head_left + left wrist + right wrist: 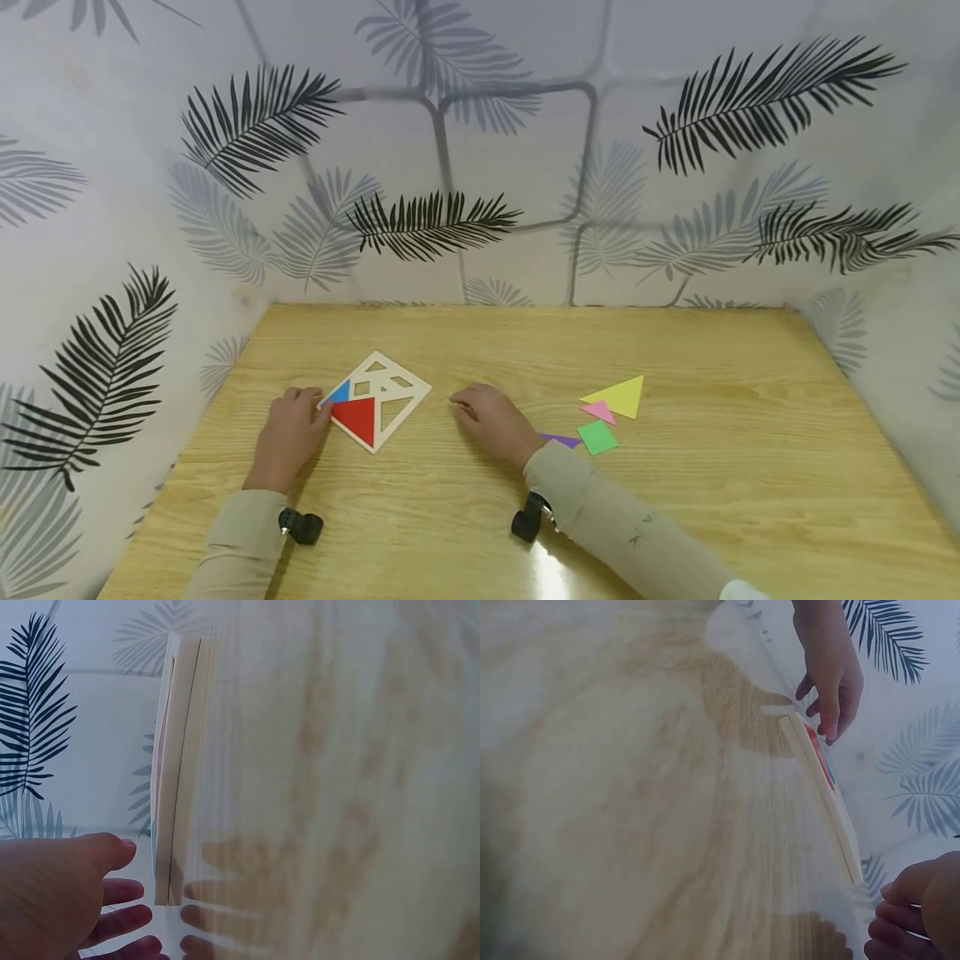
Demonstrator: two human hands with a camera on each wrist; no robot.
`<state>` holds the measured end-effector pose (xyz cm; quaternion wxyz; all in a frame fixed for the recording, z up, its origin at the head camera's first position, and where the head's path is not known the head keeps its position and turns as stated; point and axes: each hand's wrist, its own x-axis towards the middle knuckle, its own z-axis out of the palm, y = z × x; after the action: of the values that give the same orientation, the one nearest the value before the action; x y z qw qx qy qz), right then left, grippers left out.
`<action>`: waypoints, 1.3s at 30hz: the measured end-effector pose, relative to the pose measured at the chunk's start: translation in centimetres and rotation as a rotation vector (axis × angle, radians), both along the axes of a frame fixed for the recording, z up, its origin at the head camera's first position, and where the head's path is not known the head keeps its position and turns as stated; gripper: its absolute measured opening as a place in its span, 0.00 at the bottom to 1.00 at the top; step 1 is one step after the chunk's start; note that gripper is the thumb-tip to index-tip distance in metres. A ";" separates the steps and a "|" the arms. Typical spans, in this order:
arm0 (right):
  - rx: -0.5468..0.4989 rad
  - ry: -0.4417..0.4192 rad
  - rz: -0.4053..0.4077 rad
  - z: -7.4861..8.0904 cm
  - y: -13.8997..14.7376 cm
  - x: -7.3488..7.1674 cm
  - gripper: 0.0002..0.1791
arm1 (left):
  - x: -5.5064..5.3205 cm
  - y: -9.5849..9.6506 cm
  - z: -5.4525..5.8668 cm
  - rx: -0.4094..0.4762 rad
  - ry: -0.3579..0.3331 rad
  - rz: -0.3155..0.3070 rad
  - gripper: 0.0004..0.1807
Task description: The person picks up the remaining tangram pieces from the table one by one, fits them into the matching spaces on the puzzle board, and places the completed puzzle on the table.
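Observation:
A pale wooden tangram board (pixel 406 372) lies on the table with several cut-out slots. A large red triangle (pixel 362 418) and a blue triangle (pixel 341 393) sit in its left side. My left hand (pixel 290 433) is at the board's left corner, fingers spread and relaxed. In the left wrist view its thumb and fingers point at the board's edge (pixel 174 772), with nothing held. Right of the board, my right hand (pixel 495 423) hovers or rests with loosely bent fingers; I see nothing in it. The right wrist view shows the right hand (pixel 919 907) apart from the board (pixel 821 795).
On the right lie a yellow triangle (pixel 621 395), a pink triangle (pixel 602 411) overlapping it, a green square (pixel 597 437) and a purple piece (pixel 561 439) partly hidden by the right wrist. Leaf-patterned walls (pixel 517 250) border the wooden table (pixel 720 500) at the back and sides.

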<state>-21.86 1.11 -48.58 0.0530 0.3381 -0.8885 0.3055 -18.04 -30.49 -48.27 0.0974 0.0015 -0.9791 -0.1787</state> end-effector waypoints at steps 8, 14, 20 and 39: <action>0.001 -0.010 -0.060 -0.8 -2.0 -1.2 0.12 | -0.1 0.4 -0.1 0.035 0.005 -0.023 0.21; -0.009 -0.045 -0.074 -1.0 -3.2 -1.8 0.13 | -0.6 0.6 -0.2 0.042 -0.018 -0.038 0.21; -0.011 -0.033 -0.063 -1.2 -4.1 -2.0 0.14 | -0.9 0.8 -0.4 0.059 -0.012 -0.048 0.23; 0.131 0.228 0.084 -1.5 -4.1 -1.8 0.07 | -2.1 1.5 -0.8 0.045 -0.033 -0.038 0.22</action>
<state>-23.64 -3.01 -50.10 0.1189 0.4103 -0.8798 0.2084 -20.12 -29.00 -49.08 0.0777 -0.0119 -0.9762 -0.2023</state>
